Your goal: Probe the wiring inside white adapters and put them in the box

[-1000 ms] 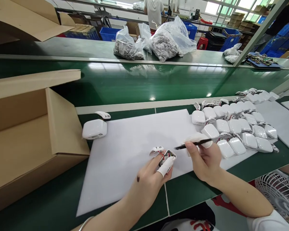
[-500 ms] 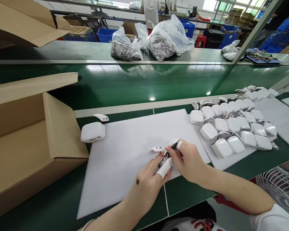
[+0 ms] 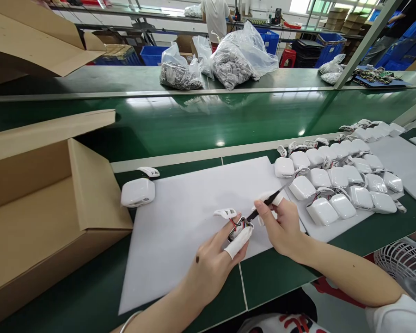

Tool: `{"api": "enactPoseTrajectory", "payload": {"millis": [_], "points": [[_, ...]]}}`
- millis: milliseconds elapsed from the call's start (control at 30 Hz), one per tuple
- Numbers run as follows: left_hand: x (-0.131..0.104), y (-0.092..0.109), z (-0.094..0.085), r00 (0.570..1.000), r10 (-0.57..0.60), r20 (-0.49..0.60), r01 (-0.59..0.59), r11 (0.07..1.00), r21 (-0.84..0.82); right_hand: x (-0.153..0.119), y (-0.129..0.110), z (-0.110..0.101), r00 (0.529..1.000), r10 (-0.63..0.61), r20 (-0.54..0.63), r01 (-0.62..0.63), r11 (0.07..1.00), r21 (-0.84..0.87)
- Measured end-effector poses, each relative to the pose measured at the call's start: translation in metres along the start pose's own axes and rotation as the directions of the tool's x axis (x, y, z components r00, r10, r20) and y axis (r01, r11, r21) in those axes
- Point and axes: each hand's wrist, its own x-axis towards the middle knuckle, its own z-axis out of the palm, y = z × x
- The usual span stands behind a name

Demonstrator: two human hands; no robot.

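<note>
My left hand (image 3: 213,259) holds a small white housing (image 3: 241,230) with its open side showing coloured wires; white wraps cover a finger. A curved white piece (image 3: 225,213) hangs by red and black wires beside it, over the white foam sheet (image 3: 180,222). My right hand (image 3: 282,224) grips black tweezers (image 3: 267,202), whose lower end reaches the edge of the housing. White wraps cover fingers of this hand too.
Rows of white square units (image 3: 336,178) lie at the right. An open cardboard box (image 3: 100,189) stands at the left, near one white unit (image 3: 137,192). Plastic bags of parts (image 3: 232,67) sit on the far ledge. A person (image 3: 215,18) is in the background.
My right hand has moved slightly right and away from my left hand, and the tweezers now show at full length. My left hand keeps its hold on the housing.
</note>
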Motion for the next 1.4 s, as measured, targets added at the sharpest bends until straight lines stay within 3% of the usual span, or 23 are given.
{"api": "enactPoseTrajectory", "payload": {"millis": [200, 433, 733, 967, 1100, 1200, 1300, 1400], "points": [[-0.004, -0.003, 0.002, 1.000, 0.007, -0.001, -0.007, 1.000, -0.030, -0.001, -0.005, -0.001, 0.998, -0.045, -0.054, 0.048, 0.998, 0.052], [-0.008, -0.004, 0.006, 1.000, -0.020, -0.022, 0.020, 1.000, 0.002, -0.005, 0.006, 0.009, 0.997, -0.004, -0.081, 0.013, 0.994, 0.113], [-0.011, -0.004, 0.008, 0.999, 0.004, -0.037, -0.004, 1.000, -0.005, -0.007, 0.009, 0.010, 0.935, -0.290, -0.204, 0.298, 0.954, 0.012], [-0.012, -0.004, 0.006, 0.999, -0.018, -0.032, 0.016, 0.998, -0.066, -0.006, 0.015, 0.012, 0.902, -0.386, -0.195, 0.385, 0.922, -0.044], [-0.012, -0.003, 0.006, 0.997, -0.058, -0.046, 0.055, 0.996, -0.067, -0.002, 0.015, 0.005, 0.969, -0.243, -0.052, 0.243, 0.970, -0.007], [-0.015, -0.003, 0.009, 0.978, -0.208, -0.017, 0.204, 0.969, -0.141, 0.007, 0.017, -0.003, 0.991, -0.001, 0.136, -0.015, 0.994, 0.111], [-0.020, -0.003, 0.012, 0.946, -0.321, 0.052, 0.324, 0.915, -0.242, 0.018, 0.015, -0.010, 0.944, 0.190, 0.268, -0.268, 0.917, 0.294], [-0.024, -0.004, 0.013, 0.920, -0.376, 0.115, 0.393, 0.863, -0.319, 0.027, 0.010, -0.016, 0.869, 0.155, 0.470, -0.430, 0.706, 0.563]]}}
